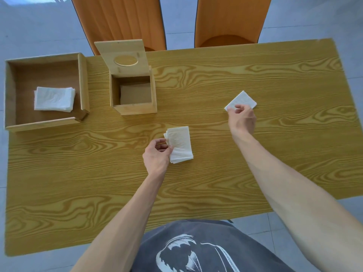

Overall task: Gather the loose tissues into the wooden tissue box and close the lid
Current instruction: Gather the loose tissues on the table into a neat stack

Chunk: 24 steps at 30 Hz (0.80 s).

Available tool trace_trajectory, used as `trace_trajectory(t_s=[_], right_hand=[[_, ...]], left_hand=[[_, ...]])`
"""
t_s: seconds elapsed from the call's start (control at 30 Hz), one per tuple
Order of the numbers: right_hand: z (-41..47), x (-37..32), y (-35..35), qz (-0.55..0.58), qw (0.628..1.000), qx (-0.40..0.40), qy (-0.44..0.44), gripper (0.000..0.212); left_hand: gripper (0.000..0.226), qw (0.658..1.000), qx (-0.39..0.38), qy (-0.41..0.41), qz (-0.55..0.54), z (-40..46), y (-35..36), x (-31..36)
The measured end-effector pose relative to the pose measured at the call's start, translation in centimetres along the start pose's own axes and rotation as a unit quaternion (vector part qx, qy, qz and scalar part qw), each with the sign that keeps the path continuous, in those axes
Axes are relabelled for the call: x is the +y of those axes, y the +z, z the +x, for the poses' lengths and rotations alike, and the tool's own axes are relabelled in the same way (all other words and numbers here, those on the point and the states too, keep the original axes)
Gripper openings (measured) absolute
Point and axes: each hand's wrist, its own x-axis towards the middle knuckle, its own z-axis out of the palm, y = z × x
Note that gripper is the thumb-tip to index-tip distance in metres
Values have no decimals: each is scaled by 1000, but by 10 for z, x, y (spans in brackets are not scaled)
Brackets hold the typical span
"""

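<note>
We see a yellow-brown table (216,79) with bold swirling wood grain; white embossed tissues (179,144) at its centre; pale wooden tissue box (134,109) at ten o'clock; orange chairs (121,20) at twelve.

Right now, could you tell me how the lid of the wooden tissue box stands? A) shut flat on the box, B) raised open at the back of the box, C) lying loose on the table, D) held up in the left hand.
B: the lid stands raised behind the wooden tissue box, whose inside is open to view, while both hands are on tissues elsewhere.
</note>
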Motion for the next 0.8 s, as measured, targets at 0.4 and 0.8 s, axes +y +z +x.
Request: trace_trajectory(t_s=[0.4,0.8], right_hand=[[34,2,2,-43,987,0,157,72],[21,1,2,93,981,15,171,15]], left_hand=[[28,1000,-1,2,0,-1,0,1],[29,1000,-3,1,6,1,-1,-1]])
